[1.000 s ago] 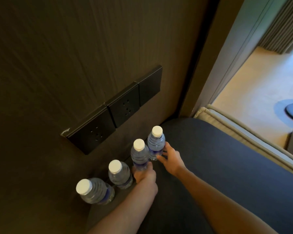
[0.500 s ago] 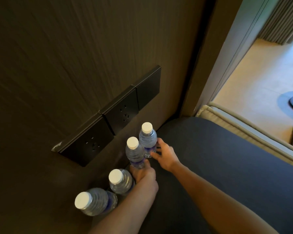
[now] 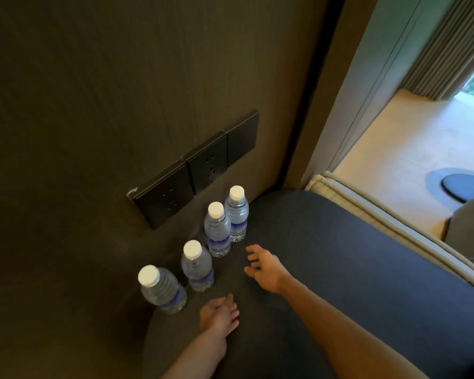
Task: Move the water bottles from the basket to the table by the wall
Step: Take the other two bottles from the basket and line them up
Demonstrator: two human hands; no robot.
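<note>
Several clear water bottles with white caps and blue labels stand upright in a row on the dark round table (image 3: 340,255), close to the brown wall. The farthest bottle (image 3: 236,214) and the one beside it (image 3: 216,231) almost touch. Two more bottles (image 3: 197,266) (image 3: 163,289) stand nearer to me on the left. My right hand (image 3: 263,266) hovers open over the table, a short way right of the row. My left hand (image 3: 219,314) is lower, fingers loosely spread, holding nothing. No basket is in view.
Dark socket plates (image 3: 197,170) sit on the wall just above the bottles. A beige cushioned edge (image 3: 367,212) borders the table on the right. Beyond it lies a light floor with a dark round object (image 3: 465,186) and curtains (image 3: 443,50).
Both hands have let go of the two farthest bottles and drawn back toward me. The bottles stay standing by the wall.
</note>
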